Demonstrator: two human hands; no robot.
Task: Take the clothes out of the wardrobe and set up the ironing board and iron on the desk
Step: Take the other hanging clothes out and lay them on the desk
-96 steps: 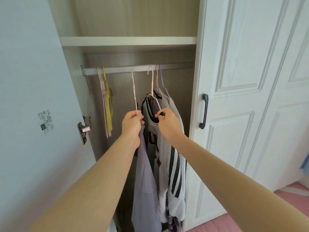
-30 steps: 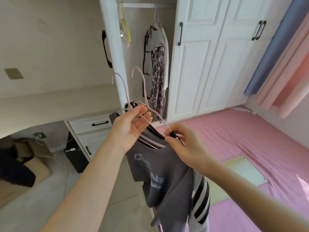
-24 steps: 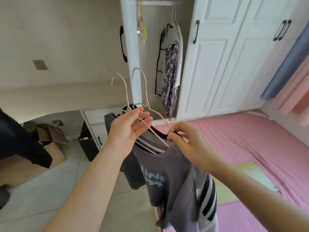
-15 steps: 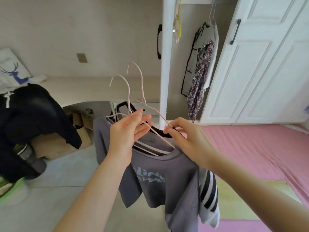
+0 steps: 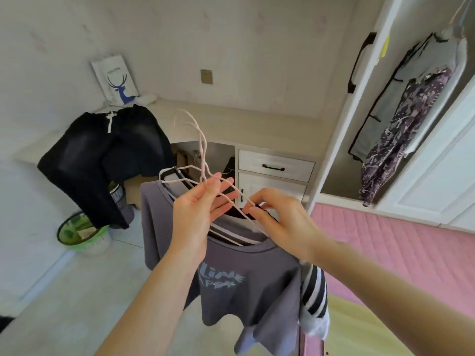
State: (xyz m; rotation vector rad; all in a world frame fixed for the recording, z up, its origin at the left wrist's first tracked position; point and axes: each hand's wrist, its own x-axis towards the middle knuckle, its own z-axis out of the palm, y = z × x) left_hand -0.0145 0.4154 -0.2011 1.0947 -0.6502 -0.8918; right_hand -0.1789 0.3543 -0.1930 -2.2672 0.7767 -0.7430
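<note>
My left hand (image 5: 199,214) holds two pale pink wire hangers (image 5: 203,147) by their necks, its fingers loosely spread. My right hand (image 5: 280,222) pinches the hanger wire at the shoulder. A grey printed T-shirt (image 5: 244,281) hangs from the hangers in front of me, with a black-and-white striped garment (image 5: 314,299) behind it. The beige corner desk (image 5: 244,124) runs along the far wall. The open wardrobe (image 5: 401,104) at the right still holds a pale grey garment and a purple patterned garment (image 5: 401,134). No ironing board or iron shows.
Dark clothes (image 5: 102,155) are draped over the desk's left end. A deer picture (image 5: 117,79) leans on the wall. White drawers (image 5: 275,167) sit under the desk, with a cardboard box beside them. A green basket (image 5: 79,232) stands on the floor, a pink mat (image 5: 398,253) at right.
I lifted two hangers with their clothes off the wardrobe rail and turned left toward the desk. The wardrobe has slid to the right of view and the dark clothes have come into sight.
</note>
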